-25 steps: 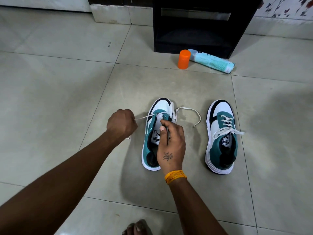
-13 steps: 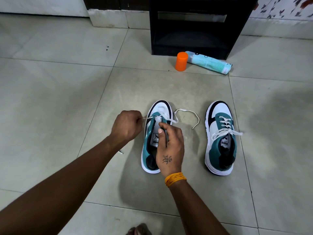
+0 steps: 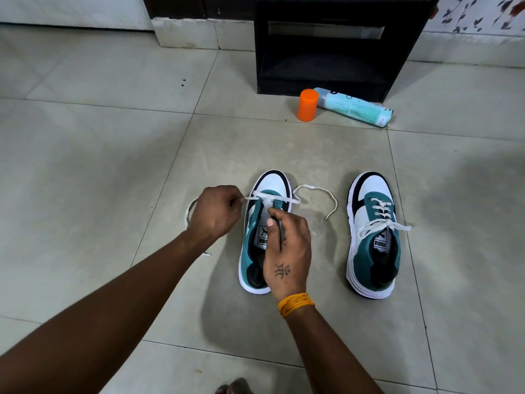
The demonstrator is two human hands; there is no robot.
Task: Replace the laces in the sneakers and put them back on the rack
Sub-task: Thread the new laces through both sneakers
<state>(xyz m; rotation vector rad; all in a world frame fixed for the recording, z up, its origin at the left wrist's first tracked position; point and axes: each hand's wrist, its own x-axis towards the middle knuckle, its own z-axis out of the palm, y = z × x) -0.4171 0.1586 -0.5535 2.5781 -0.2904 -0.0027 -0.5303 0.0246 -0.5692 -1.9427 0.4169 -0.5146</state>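
Observation:
Two teal, white and black sneakers stand side by side on the tiled floor, toes away from me. The left sneaker [image 3: 271, 189] has a white lace [image 3: 315, 189] through its front eyelets only; one end trails to the right on the floor. My left hand [image 3: 217, 213] pinches the lace's other end just left of the shoe, and the slack loops behind that hand. My right hand [image 3: 287, 245] rests on the shoe's tongue, thumb and fingers holding it. The right sneaker [image 3: 372, 231] is fully laced, with loose ends at the top.
A black shoe rack [image 3: 321, 52] stands against the far wall. In front of it are an upright orange cap [image 3: 307, 105] and a light blue spray can [image 3: 355, 106] lying on its side. My toes [image 3: 233, 386] show at the bottom edge.
My left hand has moved right, closer to the shoe, slackening the lace so that it loops on the floor behind the hand. My right hand has stayed on the tongue.

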